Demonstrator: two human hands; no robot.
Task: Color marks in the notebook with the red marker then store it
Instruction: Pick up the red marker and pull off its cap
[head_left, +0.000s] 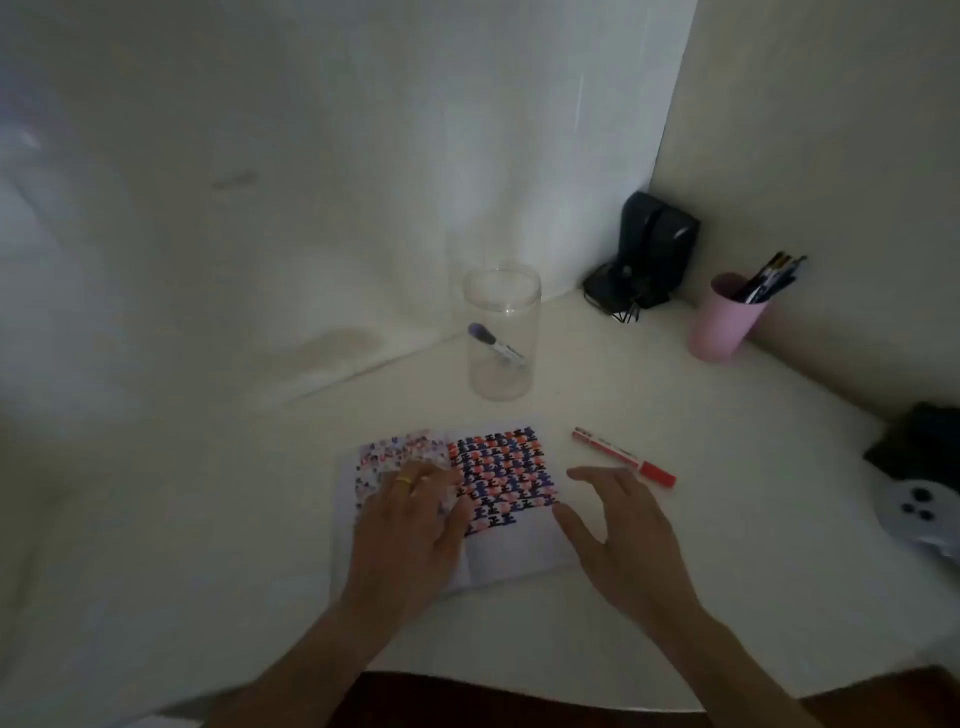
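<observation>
Left hand (410, 525) lying flat, grip open, pressing notebook (498, 483), right hand (613, 525) hovering, grip spread empty, red marker (623, 456) lying on table (675, 395) just beyond fingertips.

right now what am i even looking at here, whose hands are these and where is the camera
There is no machine: these are a person's two bare hands, filmed by one wide-angle camera worn on the head, looking forward and down at a white table.

The left hand lies flat on an open notebook whose pages carry rows of red and dark marks. The right hand hovers open beside the notebook and holds nothing. Just beyond its fingers a red marker lies on the table, untouched.

Farther back stands a clear jar with a purple-capped marker inside, and to the right a pink cup full of pens. Dark objects in the corner and at the right edge are too dim to name.
</observation>
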